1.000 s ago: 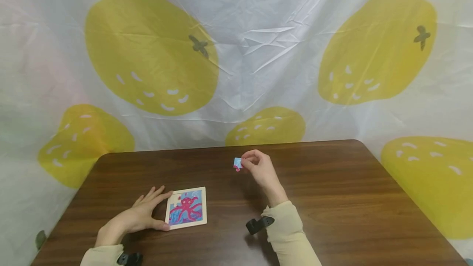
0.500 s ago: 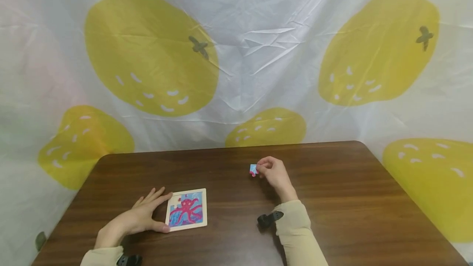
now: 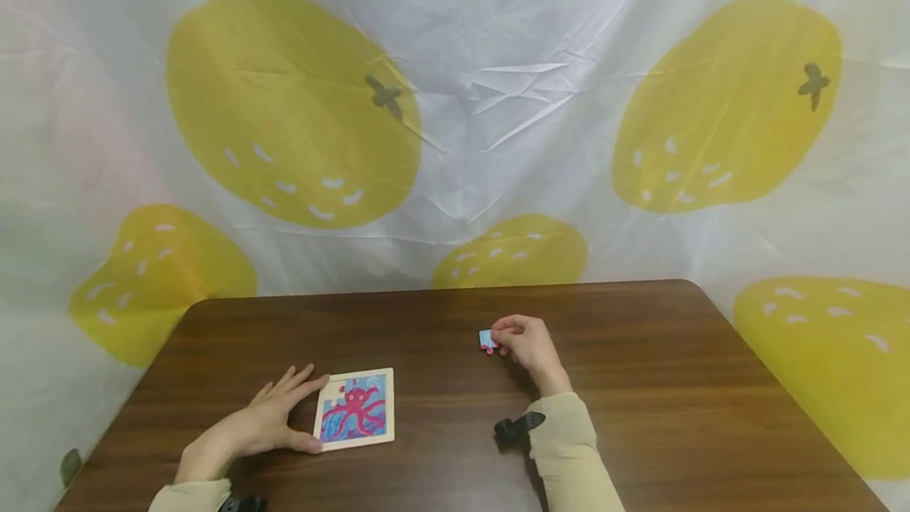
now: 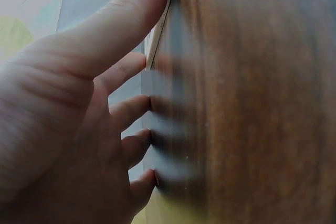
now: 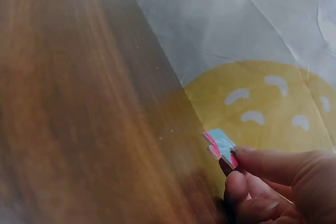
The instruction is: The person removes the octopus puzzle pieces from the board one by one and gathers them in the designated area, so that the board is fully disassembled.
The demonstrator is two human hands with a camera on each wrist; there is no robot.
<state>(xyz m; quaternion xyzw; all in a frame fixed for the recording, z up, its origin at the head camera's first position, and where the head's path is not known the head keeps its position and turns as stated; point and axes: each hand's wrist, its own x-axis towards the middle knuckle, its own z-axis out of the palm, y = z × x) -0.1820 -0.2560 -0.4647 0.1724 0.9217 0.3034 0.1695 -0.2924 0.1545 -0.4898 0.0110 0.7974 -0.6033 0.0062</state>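
Note:
In the head view a small puzzle board (image 3: 390, 409) with a pale frame and a pink octopus on blue lies on the table, with a bare gap at its upper left. My left hand (image 3: 259, 427) touches the board's left side, thumb at the near corner and index finger at the far one. In the left wrist view the other fingertips (image 4: 145, 135) rest on the table. To the right, my right hand (image 3: 529, 346) pinches a blue and pink puzzle piece (image 3: 486, 340) between thumb and fingers. The right wrist view shows this puzzle piece (image 5: 223, 144) close up, partly covered by the fingertips.
The dark wood table (image 3: 640, 401) has its back edge just beyond the right hand. Behind it hangs a white cloth (image 3: 512, 141) printed with yellow fruit. A black camera strap (image 3: 519, 429) sits on the right wrist.
My right hand has moved right and a little nearer with the puzzle piece in its pinch. The left hand has stayed at the board. The head view has tilted slightly up.

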